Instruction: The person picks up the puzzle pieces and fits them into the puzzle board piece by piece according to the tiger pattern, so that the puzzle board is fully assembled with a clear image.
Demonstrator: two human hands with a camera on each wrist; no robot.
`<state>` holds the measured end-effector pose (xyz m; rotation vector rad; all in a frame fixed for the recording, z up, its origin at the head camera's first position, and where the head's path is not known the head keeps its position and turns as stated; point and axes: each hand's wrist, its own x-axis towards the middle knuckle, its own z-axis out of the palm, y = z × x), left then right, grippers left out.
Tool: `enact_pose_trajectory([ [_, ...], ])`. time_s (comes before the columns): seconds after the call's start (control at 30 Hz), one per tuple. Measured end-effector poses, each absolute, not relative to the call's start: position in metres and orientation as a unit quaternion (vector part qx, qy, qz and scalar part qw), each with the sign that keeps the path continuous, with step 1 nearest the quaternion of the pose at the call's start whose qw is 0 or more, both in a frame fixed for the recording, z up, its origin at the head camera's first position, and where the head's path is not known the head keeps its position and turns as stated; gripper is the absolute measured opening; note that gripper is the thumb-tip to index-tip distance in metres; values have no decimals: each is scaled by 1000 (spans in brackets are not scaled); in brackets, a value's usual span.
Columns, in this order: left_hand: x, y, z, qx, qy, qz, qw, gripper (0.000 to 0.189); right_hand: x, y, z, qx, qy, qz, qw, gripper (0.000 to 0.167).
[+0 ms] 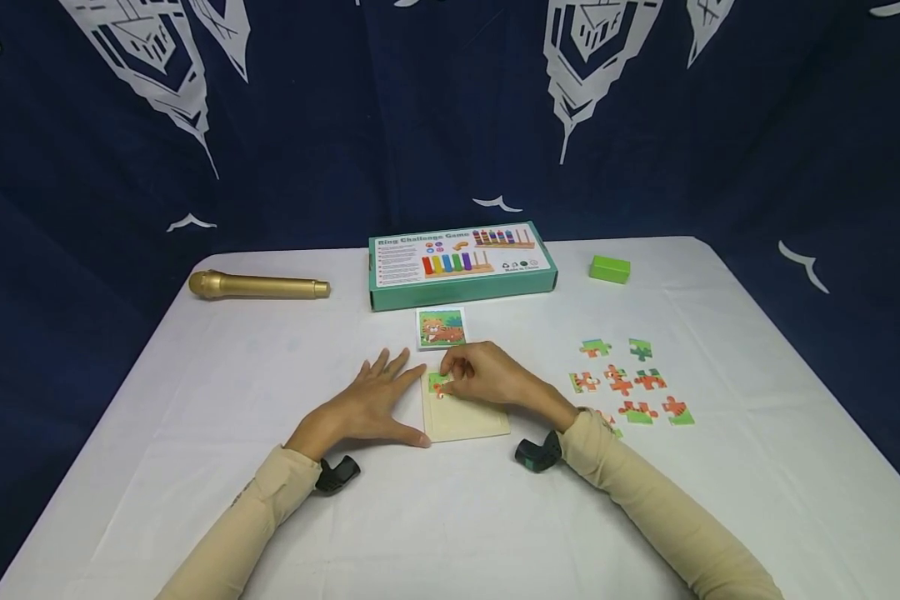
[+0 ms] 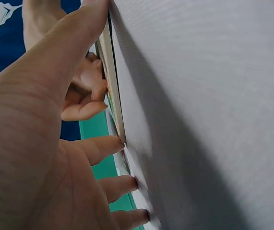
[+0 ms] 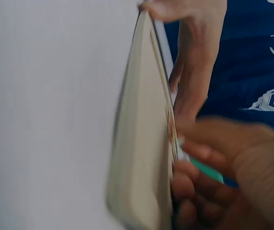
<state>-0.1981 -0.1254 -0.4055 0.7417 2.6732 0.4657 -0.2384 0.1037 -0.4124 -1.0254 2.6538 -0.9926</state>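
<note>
A pale wooden puzzle tray [image 1: 468, 423] lies on the table, with a green and orange puzzle piece [image 1: 435, 382] at its upper left corner. My right hand [image 1: 487, 375] reaches over the tray and holds this piece between thumb and curled fingers. Fingers spread, my left hand [image 1: 371, 404] rests at the tray's left side; in the left wrist view its thumb and a fingertip meet the tray's edge [image 2: 112, 81]. Just behind the tray lies a picture card [image 1: 442, 329] of an orange animal. Several loose puzzle pieces [image 1: 618, 381] are spread to the right, one partly hidden by the right sleeve.
At the back stands a green and white game box [image 1: 461, 287]. A gold microphone-shaped object [image 1: 262, 287] lies at the back left, and a bright green block [image 1: 610, 269] at the back right. A white cloth [image 1: 435, 525] covers the table; a dark blue patterned curtain [image 1: 450, 125] hangs behind it.
</note>
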Motion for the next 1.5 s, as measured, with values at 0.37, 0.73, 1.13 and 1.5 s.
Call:
enact_pose_trajectory([
  [0.37,-198,-124,-404,258,938,162,165,111,-237,105,-409,-371,875,-302,70,15],
  [0.73,-197,-125,-404,257,938,162,168,111,-239,111,-406,-391,865,-301,94,28],
  [1.13,-197,-124,-403,255,937,169,167,113,-246,202,-387,-300,883,-360,32,34],
  [1.5,-197,-123,-403,253,937,171,172,112,-239,284,-395,-174,947,-270,10,41],
])
